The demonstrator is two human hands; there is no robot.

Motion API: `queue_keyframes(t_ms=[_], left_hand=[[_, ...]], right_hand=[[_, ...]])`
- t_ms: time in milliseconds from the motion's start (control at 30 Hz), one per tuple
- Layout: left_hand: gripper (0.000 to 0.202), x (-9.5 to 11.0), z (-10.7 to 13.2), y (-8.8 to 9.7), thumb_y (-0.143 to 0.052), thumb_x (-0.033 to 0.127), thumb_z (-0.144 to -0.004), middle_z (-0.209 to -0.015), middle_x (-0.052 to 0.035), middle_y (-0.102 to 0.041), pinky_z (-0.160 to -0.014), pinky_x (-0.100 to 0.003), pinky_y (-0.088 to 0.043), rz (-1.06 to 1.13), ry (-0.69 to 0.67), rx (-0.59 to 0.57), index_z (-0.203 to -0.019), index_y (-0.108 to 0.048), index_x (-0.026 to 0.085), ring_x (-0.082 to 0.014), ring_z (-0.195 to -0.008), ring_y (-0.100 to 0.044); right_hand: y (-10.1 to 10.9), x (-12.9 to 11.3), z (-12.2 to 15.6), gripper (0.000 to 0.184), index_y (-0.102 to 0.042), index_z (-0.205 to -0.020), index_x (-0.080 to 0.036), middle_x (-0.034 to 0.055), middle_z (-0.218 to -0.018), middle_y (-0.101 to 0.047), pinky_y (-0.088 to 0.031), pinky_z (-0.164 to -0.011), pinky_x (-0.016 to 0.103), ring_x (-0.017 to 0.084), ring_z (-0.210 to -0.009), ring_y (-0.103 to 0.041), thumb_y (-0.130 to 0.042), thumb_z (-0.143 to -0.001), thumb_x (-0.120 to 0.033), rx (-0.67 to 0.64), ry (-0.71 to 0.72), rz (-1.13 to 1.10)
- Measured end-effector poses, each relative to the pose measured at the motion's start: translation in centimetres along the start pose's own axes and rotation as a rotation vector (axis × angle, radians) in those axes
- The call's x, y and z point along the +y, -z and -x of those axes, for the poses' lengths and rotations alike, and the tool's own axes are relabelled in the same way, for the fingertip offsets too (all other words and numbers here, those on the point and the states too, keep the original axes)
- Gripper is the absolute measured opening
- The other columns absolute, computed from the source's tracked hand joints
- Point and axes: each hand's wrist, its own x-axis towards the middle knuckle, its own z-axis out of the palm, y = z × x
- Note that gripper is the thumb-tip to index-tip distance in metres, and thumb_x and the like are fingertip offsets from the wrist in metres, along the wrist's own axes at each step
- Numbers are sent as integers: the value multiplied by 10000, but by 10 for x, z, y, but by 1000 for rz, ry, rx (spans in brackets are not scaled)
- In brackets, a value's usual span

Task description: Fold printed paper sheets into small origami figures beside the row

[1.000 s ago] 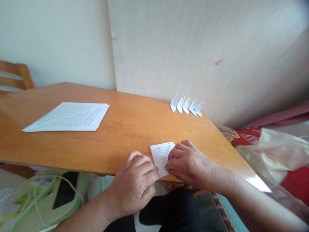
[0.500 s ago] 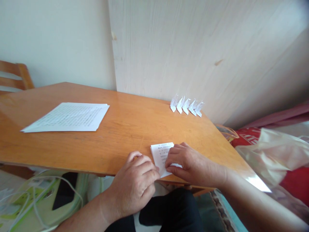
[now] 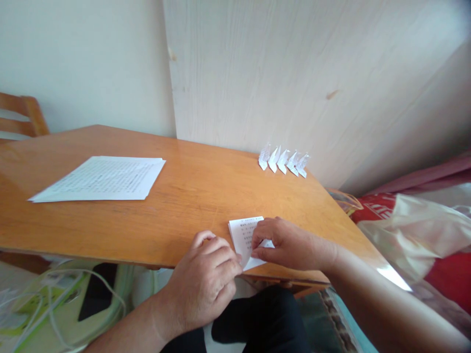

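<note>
A folded sheet of printed paper [image 3: 243,235] lies at the table's near edge, its lines of text facing up. My right hand [image 3: 283,243] is over its right part, thumb and forefinger pinched together on a layer of the paper. Against the lower left corner of the sheet rests my left hand [image 3: 211,274], fingers curled, with the thumb hidden beneath. Part of the sheet is covered by my right hand.
A stack of printed sheets [image 3: 99,179] lies on the left of the wooden table [image 3: 191,191]. Several folded paper pieces [image 3: 282,161] stand in a row near the wall. Cables and a dark phone-like object [image 3: 96,293] are below the table; a pale plastic bag [image 3: 427,228] is at right.
My right hand's fingers have drawn closer together into a pinch and shifted slightly on the folded paper. My left hand has hardly moved.
</note>
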Motion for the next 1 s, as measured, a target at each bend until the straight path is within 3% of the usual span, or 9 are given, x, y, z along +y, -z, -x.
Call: queue_keyframes(t_ms=[367, 633, 1000], left_hand=[[193, 0, -1, 1, -533, 116, -871, -872, -29, -655, -865, -431, -346, 2, -20, 4, -967, -671, 212, -219, -874, -534], [171, 0, -1, 1, -536, 120, -871, -868, -27, -648, -860, -431, -341, 26, -24, 6, -952, -663, 201, -215, -860, -526], [252, 3, -3, 4, -521, 143, -901, -892, -33, -660, -860, -429, -353, 13, -28, 5, -1091, -672, 214, -218, -872, -532]], right_hand=[[11, -1, -13, 114, -736, -859, -202, 5, -804, -711, -397, -647, 257, 152, -719, -596, -674, -825, -291, -145, -138, -73], [12, 3, -19, 154, -748, -876, -201, -10, -750, -677, -365, -599, 242, 132, -672, -554, -671, -799, -309, -195, -132, -56], [12, 1, -21, 176, -752, -880, -202, -5, -780, -697, -370, -622, 245, 131, -678, -561, -669, -785, -324, -206, -131, -25]])
